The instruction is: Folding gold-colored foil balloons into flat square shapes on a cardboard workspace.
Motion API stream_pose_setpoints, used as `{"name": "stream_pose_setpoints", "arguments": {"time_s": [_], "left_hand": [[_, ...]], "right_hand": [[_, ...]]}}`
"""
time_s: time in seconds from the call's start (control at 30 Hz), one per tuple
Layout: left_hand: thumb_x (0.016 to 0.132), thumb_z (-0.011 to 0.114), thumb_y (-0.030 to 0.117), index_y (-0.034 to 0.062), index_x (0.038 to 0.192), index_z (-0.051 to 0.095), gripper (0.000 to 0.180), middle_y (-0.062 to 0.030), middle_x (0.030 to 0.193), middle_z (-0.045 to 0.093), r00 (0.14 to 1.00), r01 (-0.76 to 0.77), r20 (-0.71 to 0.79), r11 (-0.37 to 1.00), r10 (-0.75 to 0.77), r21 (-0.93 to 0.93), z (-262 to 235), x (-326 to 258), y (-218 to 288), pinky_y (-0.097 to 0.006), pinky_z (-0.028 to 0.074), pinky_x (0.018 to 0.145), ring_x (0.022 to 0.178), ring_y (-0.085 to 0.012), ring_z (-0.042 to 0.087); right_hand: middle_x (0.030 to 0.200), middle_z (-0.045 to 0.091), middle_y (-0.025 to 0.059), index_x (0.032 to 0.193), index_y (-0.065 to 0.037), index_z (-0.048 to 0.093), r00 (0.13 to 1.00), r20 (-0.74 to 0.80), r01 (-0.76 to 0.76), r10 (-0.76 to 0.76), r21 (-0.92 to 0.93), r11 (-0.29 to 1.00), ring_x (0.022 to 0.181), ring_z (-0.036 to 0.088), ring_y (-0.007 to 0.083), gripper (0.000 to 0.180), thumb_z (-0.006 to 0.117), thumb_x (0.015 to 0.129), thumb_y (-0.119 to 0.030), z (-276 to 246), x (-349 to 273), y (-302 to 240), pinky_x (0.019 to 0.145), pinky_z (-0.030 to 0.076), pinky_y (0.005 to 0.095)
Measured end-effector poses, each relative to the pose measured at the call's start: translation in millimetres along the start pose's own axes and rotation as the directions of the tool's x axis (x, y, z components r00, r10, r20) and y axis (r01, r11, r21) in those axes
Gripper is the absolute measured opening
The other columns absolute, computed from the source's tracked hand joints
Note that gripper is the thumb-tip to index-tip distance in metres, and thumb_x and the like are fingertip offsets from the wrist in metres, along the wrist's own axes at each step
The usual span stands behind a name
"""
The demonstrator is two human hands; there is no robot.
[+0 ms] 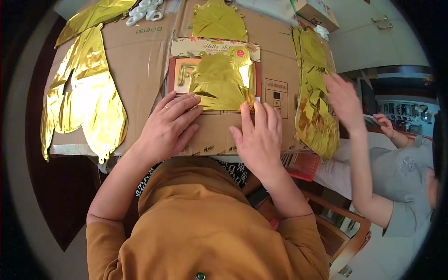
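Observation:
A gold foil balloon [217, 81], deflated and folded into a block, lies on a printed balloon package [182, 49] with a picture on it. My left hand [170, 122] rests on the lower left edge of the foil, fingers stretched and thumb apart. At the lower right corner my right hand [260, 135] presses with its fingertips, thumb also spread and off the foil. Neither hand is closed round anything. Part of the package is hidden beneath the foil.
Brown cardboard [135, 70] covers the work surface. Flat gold balloons lie left [86, 88], behind [219, 21] and right [312, 88]. White ribbon rolls [145, 11] sit at the back. On the right, another person's hand [343, 100] hovers beside the right balloon; a red basket [303, 167] is below.

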State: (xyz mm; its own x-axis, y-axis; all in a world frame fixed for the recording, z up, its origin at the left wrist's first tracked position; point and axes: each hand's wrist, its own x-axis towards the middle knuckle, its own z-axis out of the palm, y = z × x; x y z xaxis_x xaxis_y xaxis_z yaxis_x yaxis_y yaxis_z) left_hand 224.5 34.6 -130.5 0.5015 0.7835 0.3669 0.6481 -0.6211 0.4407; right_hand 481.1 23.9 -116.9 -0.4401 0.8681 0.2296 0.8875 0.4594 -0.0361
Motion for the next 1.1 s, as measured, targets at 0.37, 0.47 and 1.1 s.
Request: {"name": "stream_pose_setpoints", "arguments": {"time_s": [0.37, 0.47, 1.1], "left_hand": [[0.086, 0.074, 0.014, 0.0045, 0.123, 0.068, 0.038, -0.0113, 0.129, 0.064, 1.000, -0.021, 0.016, 0.999, 0.020, 0.032, -4, 6, 2, -0.053, 0.038, 0.117, 0.129, -0.0294, 0.059], [0.087, 0.073, 0.013, 0.0038, 0.124, 0.067, 0.039, -0.0133, 0.132, 0.064, 0.998, -0.016, 0.054, 0.999, 0.014, 0.037, -8, 6, 1, -0.054, 0.035, 0.119, 0.132, -0.0305, 0.057], [0.086, 0.075, 0.018, 0.0058, 0.128, 0.068, 0.044, -0.0102, 0.137, 0.062, 0.982, 0.176, 0.026, 0.954, -0.188, 0.242, -16, 6, 23, -0.058, 0.022, 0.123, 0.141, -0.0334, 0.048]], "right_hand": [[0.154, 0.038, 0.0287, 0.150, -0.003, 0.044, 0.992, 0.048, 0.104, -0.117, 0.217, 0.971, 0.143, 0.034, 0.0513, 0.083, 0.078, 0.084, -0.040, 15, 5, -35, 0.119, 0.029, 0.0605], [0.156, 0.038, 0.0278, 0.151, -0.001, 0.044, 0.997, 0.058, 0.027, -0.041, 0.219, 0.975, 0.143, 0.035, 0.0510, 0.084, 0.076, 0.085, -0.043, 16, 3, -25, 0.119, 0.029, 0.0609], [0.150, 0.043, 0.0326, 0.141, 0.006, 0.052, 0.994, 0.101, 0.031, -0.041, 0.103, 0.994, 0.139, 0.041, 0.0469, 0.081, 0.075, 0.085, -0.047, -1, 1, 7, 0.118, 0.028, 0.0591]]}}
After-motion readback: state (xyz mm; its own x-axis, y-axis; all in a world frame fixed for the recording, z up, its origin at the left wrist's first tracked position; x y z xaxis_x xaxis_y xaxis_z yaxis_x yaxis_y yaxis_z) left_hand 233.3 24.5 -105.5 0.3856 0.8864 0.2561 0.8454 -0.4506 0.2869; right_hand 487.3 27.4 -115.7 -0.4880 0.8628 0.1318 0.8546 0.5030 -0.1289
